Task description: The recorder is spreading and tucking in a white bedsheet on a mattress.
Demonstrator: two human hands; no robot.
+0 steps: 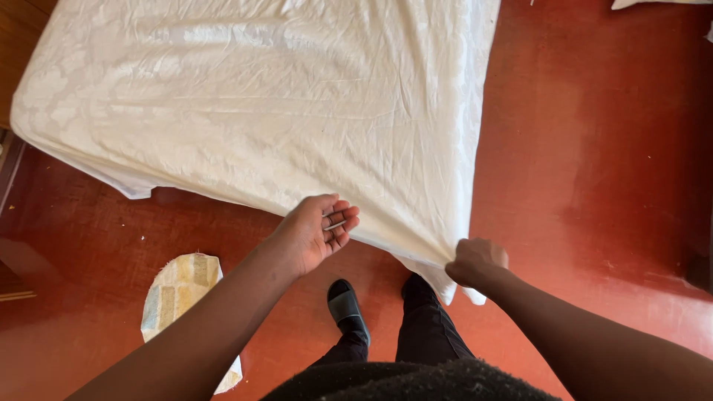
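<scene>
Fingers of the right hand [477, 261] are curled tight into a fist, clamped on the near corner of the white sheet [282, 104]. The left hand [316, 230] is palm up, fingers loosely bent and slightly apart, just under the sheet's near edge, touching it. The sheet spreads over a mattress, its near edge hanging above the red floor [594, 171]. Open floor lies to the right. A slippered foot [347, 304] stands below; a patterned cloth [178, 293] lies left.
</scene>
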